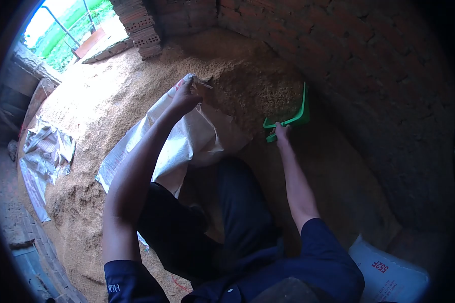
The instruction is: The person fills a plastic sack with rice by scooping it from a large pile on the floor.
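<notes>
My left hand [185,100] is closed on the upper edge of a white woven sack [176,146], lifting its mouth. The sack hangs down between my knees, and its mouth gapes toward the right. In my right hand [282,132] is the handle of a green plastic scoop [304,115]. The scoop's rim is against a heap of brown, grain-like loose material [247,83], some of which lies within it. The inside of the sack is mostly hidden from view.
Brick walls [359,60] rise behind and to the right. A stack of hollow bricks [140,30] stands beside a bright opening at upper left. Another crumpled sack [48,156] lies on the heap at left. A printed white bag [389,272] is at lower right.
</notes>
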A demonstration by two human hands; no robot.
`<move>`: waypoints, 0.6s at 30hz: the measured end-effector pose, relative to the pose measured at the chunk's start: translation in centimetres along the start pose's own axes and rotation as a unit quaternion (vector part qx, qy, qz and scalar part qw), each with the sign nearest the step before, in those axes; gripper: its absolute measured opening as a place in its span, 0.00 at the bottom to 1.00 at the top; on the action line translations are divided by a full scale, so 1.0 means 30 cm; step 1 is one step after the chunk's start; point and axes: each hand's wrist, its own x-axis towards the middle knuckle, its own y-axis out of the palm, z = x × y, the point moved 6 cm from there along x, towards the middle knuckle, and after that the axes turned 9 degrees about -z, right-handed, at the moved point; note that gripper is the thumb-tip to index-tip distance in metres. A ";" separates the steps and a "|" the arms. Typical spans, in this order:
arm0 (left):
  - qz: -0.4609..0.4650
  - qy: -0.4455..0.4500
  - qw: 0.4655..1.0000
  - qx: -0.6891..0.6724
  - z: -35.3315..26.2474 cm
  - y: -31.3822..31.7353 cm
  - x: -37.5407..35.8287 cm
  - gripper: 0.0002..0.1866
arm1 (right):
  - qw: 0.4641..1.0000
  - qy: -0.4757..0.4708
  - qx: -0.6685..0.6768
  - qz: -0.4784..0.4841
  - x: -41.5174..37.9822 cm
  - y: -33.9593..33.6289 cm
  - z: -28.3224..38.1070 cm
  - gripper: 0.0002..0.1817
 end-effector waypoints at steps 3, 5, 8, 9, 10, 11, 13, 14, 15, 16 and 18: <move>0.034 -0.031 0.998 -0.032 -0.010 0.010 -0.006 0.43 | 0.999 0.003 0.028 0.029 -0.074 -0.017 0.031 0.15; 0.039 -0.046 0.997 -0.057 -0.006 0.024 0.007 0.43 | 0.998 -0.006 0.033 0.046 -0.111 -0.025 0.054 0.14; 0.045 -0.090 0.986 -0.135 -0.053 0.011 -0.015 0.43 | 0.995 -0.049 0.018 0.081 -0.194 -0.043 0.089 0.12; 0.049 -0.119 0.974 -0.186 -0.064 0.010 -0.021 0.43 | 0.994 -0.050 -0.003 0.096 -0.228 -0.049 0.105 0.12; 0.047 -0.118 0.974 -0.187 -0.066 0.013 -0.017 0.43 | 0.992 -0.051 -0.023 0.109 -0.256 -0.052 0.114 0.11; 0.031 -0.109 0.970 -0.214 -0.075 0.014 -0.010 0.43 | 0.992 -0.053 -0.022 0.110 -0.274 -0.058 0.117 0.11; 0.015 -0.098 0.965 -0.242 -0.106 0.012 -0.010 0.44 | 0.986 -0.047 -0.008 0.160 -0.326 -0.045 0.122 0.11; 0.019 -0.113 0.966 -0.231 -0.114 0.016 -0.013 0.44 | 0.986 -0.050 -0.008 0.160 -0.349 -0.045 0.130 0.11; 0.021 -0.129 0.967 -0.220 -0.121 0.014 -0.021 0.44 | 0.980 -0.054 -0.008 0.191 -0.402 -0.030 0.155 0.11; 0.017 -0.129 0.967 -0.220 -0.113 0.017 -0.020 0.44 | 0.973 -0.058 -0.008 0.225 -0.448 -0.005 0.170 0.11; -0.003 -0.141 0.959 -0.246 -0.091 0.011 -0.016 0.44 | 0.962 -0.075 -0.027 0.263 -0.508 0.044 0.190 0.12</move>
